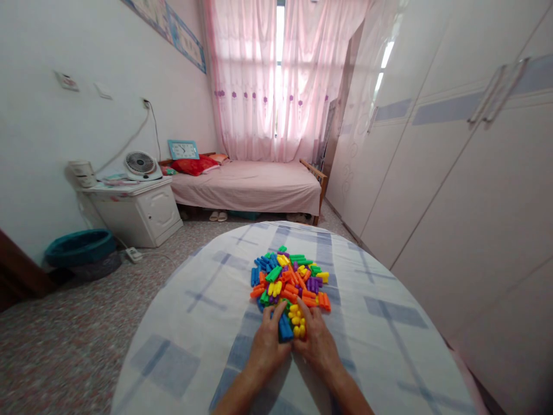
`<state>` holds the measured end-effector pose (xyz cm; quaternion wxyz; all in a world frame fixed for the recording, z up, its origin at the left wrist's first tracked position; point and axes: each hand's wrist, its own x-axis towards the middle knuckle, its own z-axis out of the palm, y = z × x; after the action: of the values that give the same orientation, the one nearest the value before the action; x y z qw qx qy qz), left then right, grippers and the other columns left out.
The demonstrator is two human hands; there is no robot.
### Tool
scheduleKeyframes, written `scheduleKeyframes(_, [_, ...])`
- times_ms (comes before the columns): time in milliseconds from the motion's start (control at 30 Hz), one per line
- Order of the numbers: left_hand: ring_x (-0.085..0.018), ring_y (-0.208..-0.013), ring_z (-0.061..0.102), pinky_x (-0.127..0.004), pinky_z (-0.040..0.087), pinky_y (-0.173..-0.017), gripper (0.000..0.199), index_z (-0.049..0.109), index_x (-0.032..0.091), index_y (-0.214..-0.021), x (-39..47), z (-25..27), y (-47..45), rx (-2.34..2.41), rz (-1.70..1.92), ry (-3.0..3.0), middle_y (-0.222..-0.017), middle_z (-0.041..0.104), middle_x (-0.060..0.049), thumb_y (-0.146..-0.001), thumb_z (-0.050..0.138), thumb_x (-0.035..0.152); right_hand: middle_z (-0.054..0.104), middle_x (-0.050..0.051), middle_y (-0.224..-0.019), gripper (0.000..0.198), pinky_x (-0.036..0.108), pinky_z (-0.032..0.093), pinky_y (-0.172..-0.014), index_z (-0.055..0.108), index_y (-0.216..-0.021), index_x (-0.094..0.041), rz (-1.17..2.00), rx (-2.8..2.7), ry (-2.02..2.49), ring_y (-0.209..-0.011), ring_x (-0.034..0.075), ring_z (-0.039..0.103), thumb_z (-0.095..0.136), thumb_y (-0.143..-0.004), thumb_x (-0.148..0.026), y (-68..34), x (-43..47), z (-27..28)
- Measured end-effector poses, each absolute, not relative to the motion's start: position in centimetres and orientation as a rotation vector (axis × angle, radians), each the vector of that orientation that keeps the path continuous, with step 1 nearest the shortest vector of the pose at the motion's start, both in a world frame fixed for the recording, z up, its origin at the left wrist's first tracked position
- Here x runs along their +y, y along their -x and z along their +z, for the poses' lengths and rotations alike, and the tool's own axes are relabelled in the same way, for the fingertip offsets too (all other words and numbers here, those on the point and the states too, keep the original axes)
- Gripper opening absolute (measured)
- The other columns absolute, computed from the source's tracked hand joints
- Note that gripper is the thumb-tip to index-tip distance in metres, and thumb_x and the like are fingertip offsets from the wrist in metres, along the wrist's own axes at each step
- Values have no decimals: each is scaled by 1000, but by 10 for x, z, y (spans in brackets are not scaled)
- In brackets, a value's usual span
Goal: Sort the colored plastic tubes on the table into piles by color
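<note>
From the head view, both hands meet at the near edge of the pile of blocks [290,280] on the desk [194,323]. The left hand [268,341] has its grip closed around a blue block [285,328]; the right hand [317,340] pinches a yellow block [297,323] just beside it, the two pieces touching between the thumbs. To join them well, I'd say keep both wrists low on the cloth, line the ends squarely, and press straight together, clear of the loose pile just beyond the fingertips.
</note>
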<state>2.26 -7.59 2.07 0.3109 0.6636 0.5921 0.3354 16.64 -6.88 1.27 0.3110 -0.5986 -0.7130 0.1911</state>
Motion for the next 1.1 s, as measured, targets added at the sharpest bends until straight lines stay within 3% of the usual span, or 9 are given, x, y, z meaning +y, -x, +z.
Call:
scheduleKeyframes(133, [-23, -118, 50, -27, 39, -103, 78, 47, 14, -130, -69, 23, -37, 1507, 1031, -1541, -126, 45, -12, -53, 50, 2, 49, 7, -114, 77, 32, 47, -87, 44, -136, -25, 652, -1833, 1512, -103, 22, 56, 54, -60, -14, -169, -62, 12])
scheduleKeyframes(233, [-23, -114, 52, -30, 39, -103, 68, 54, 14, -117, -65, 24, -40, 1519, 1104, -1423, -116, 51, -10, -51, 51, 0, 53, 9, -110, 64, 34, 45, -92, 53, -124, -17, 722, -1743, 1434, -104, 24, 55, 56, -60, -16, -171, -59, 10])
scheduleKeyframes(333, [-21, -102, 57, -30, 46, -94, 58, 57, 17, -107, -62, 28, -37, 1486, 1107, -1297, -103, 57, -5, -52, 53, 0, 58, 8, -105, 53, 37, 47, -89, 56, -113, -17, 883, -1658, 1370, -99, 25, 58, 61, -60, -21, -175, -56, 10])
scheduleKeyframes(467, [-16, -81, 59, -24, 50, -71, 53, 57, 19, -104, -57, 49, -35, 1331, 1132, -1134, -85, 60, 0, -54, 56, 2, 63, 5, -105, 59, 35, 51, -81, 51, -118, -19, 1197, -1478, 1230, -92, 22, 62, 68, -62, -30, -180, -50, 26])
scheduleKeyframes(567, [-12, -66, 57, -21, 48, -59, 54, 56, 19, -108, -43, 78, -35, 1252, 1152, -1048, -76, 59, 2, -55, 61, 5, 65, 3, -101, 64, 32, 52, -71, 49, -119, -21, 1344, -1378, 1221, -84, 20, 63, 72, -61, -37, -179, -37, 57])
scheduleKeyframes(700, [-8, -56, 54, -19, 47, -54, 61, 50, 17, -119, -8, 113, -33, 1216, 1136, -972, -74, 57, 2, -60, 63, 7, 65, 1, -91, 54, 29, 52, -65, 56, -108, -21, 1418, -1303, 1256, -81, 17, 62, 74, -60, -38, -174, -8, 104])
scheduleKeyframes(800, [-12, -68, 59, -22, 51, -60, 70, 43, 16, -129, 16, 127, -29, 1238, 1149, -951, -94, 60, -5, -62, 64, 9, 65, 2, -89, 43, 28, 51, -65, 59, -99, -20, 1445, -1307, 1249, -80, 16, 62, 72, -62, -37, -168, 11, 124])
scheduleKeyframes(933, [-20, -89, 61, -28, 54, -66, 83, 29, 13, -140, 31, 125, -19, 1292, 1141, -1033, -125, 51, -16, -64, 60, 11, 65, 5, -96, 37, 31, 53, -71, 60, -97, -19, 1428, -1332, 1223, -87, 17, 64, 69, -67, -39, -168, 21, 121])
scheduleKeyframes(1100, [-27, -114, 53, -32, 49, -88, 75, 42, 12, -134, 34, 101, 16, 1550, 1171, -1323, -135, 47, -17, -64, 65, 19, 64, 9, -109, 45, 37, 52, -79, 60, -110, -19, 1025, -1379, 1427, -96, 22, 63, 61, -73, -45, -198, 23, 91])
